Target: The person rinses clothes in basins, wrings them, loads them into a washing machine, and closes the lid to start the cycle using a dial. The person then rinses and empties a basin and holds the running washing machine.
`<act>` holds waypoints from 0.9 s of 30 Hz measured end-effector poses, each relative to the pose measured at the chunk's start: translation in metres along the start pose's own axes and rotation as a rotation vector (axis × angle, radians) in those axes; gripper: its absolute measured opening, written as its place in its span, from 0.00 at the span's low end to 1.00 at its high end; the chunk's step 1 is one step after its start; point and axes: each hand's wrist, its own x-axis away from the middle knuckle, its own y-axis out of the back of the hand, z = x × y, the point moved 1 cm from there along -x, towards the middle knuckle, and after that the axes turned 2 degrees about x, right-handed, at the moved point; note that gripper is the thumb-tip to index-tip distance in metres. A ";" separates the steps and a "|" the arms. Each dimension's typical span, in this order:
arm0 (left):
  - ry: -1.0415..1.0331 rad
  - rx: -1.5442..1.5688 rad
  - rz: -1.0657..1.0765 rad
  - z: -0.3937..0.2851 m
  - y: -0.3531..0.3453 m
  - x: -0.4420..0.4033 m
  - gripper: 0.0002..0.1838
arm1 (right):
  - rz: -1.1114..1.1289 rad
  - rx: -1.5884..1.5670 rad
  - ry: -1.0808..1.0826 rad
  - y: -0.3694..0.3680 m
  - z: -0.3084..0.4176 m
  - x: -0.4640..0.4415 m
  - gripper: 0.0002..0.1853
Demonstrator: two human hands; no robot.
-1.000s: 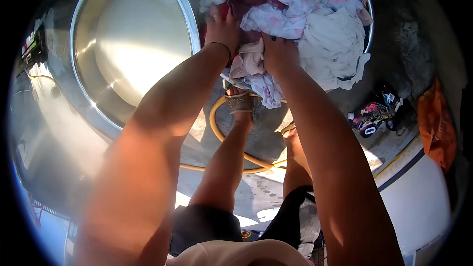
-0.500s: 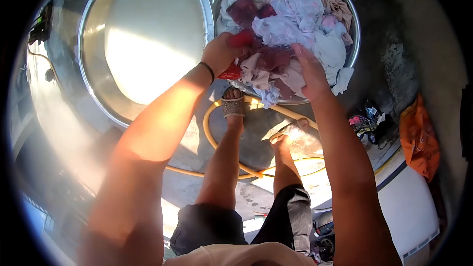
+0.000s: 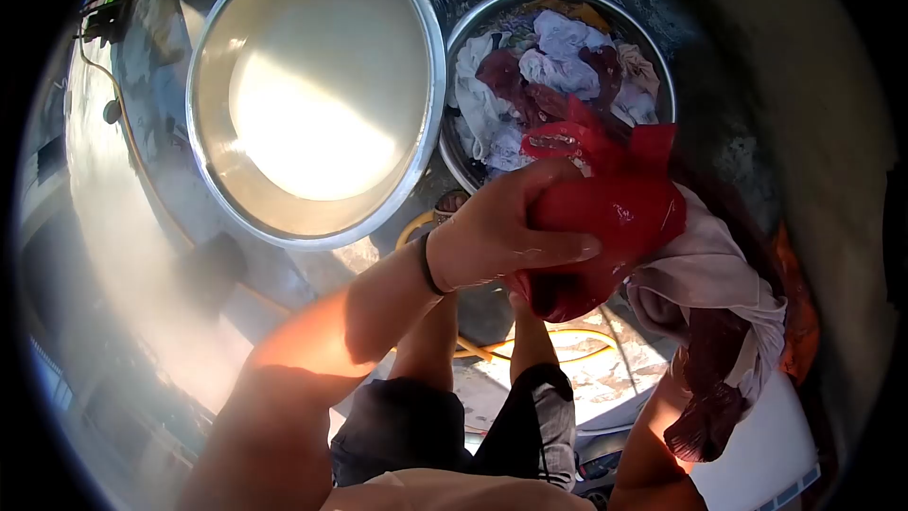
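My left hand [image 3: 497, 222], with a dark band at the wrist, grips a shiny red plastic bag [image 3: 615, 218] in front of the right basin. The bag's handle loops stick up at its far end. Beside the bag, wet beige cloth [image 3: 719, 260] and dark maroon cloth [image 3: 707, 421] hang over my right arm [image 3: 662, 416]. These cloths hide my right hand and its fingers. Behind the bag, a metal basin [image 3: 670, 76] holds a heap of wet clothes [image 3: 567, 47] in white, maroon, beige and mustard.
A larger metal basin [image 3: 437, 123] with cloudy liquid stands to the left, its surface partly sunlit. Yellow hose [image 3: 577, 333] curls on the ground by my feet. An orange bag [image 3: 796, 322] lies at the right, near a white surface [image 3: 766, 435].
Both hands have come up from the right basin towards me. The red bag is now lifted in my left hand, and beige and maroon cloths have left the heap with my right arm.
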 end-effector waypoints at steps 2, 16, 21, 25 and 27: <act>0.045 -0.082 0.047 0.017 0.006 -0.007 0.25 | -0.044 0.083 0.030 0.007 0.010 -0.007 0.26; 0.155 -1.275 0.033 0.089 0.069 -0.047 0.18 | -0.105 2.334 -0.089 0.175 -0.059 -0.090 0.30; 0.166 -1.414 0.101 0.106 0.077 -0.068 0.18 | -0.062 2.472 0.532 0.221 -0.063 -0.156 0.36; 0.096 -1.407 0.069 0.120 0.062 -0.076 0.17 | -0.385 2.317 -0.117 0.284 -0.059 -0.157 0.40; 0.081 -1.360 0.077 0.125 0.053 -0.073 0.18 | -0.349 1.417 -0.504 0.268 -0.058 -0.131 0.35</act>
